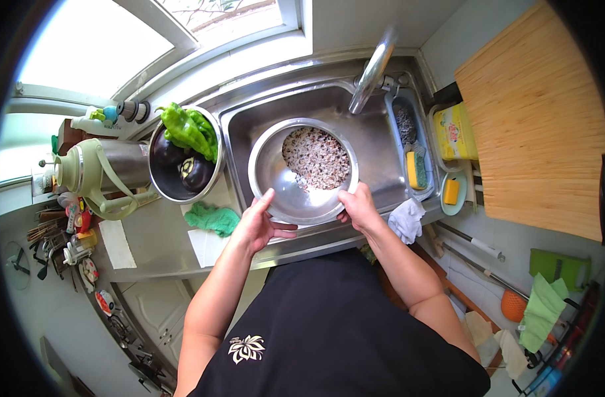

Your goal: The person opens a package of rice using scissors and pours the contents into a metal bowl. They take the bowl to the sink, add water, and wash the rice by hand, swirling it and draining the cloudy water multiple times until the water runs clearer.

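Observation:
A round stainless steel bowl (277,193) is held over the front part of the sink (243,114), tilted. Mixed grains (316,159), pale, brown and dark, lie heaped toward its far right side. The thumb of my left hand (257,226) rests on the near left rim, with some fingers spread below the edge. My right hand (359,206) pinches the near right rim, thumb on top. Above the basin, to the far right of the bowl, arches the chrome faucet (374,74). Whether the bowl touches the sink edge is hard to tell.
Left stands a metal bowl (156,186) of eggplants (198,173) and green peppers (190,129), beside a vacuum flask (109,164). A green cloth (213,218) lies nearby. Right are a sponge caddy (391,119), a white cloth (406,218) and a wooden cutting board (535,124).

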The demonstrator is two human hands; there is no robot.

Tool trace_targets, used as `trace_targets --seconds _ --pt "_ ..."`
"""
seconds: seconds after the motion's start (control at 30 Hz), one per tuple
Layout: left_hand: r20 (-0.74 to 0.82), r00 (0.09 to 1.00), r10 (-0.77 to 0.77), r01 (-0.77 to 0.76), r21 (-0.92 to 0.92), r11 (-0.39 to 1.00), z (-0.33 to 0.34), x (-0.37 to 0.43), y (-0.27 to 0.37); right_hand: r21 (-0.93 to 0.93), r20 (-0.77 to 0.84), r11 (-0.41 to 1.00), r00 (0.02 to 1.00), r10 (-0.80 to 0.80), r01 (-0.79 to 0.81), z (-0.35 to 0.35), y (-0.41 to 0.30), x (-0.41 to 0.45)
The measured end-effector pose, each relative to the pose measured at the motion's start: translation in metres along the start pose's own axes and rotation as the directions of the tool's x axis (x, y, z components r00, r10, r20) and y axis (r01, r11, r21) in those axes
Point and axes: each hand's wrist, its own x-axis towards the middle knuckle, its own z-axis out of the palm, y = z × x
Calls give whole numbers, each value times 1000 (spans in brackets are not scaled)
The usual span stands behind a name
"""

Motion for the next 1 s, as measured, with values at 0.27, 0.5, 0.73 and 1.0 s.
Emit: trace_targets --seconds 0.27,0.5,0.73,1.0 --pt "-121 983 138 -147 -67 987 32 31 1 -414 27 910 999 24 -10 -67 -65 70" --pt "-117 964 237 -238 8 971 61 43 10 -799 -289 584 760 -582 143 -126 -130 171" --pt "-83 963 258 -259 3 966 84 40 17 -845 -280 526 753 -595 101 -145 -128 190" --pt "-38 967 253 -254 -15 967 73 59 11 -477 -331 785 747 -576 395 -112 -122 130"
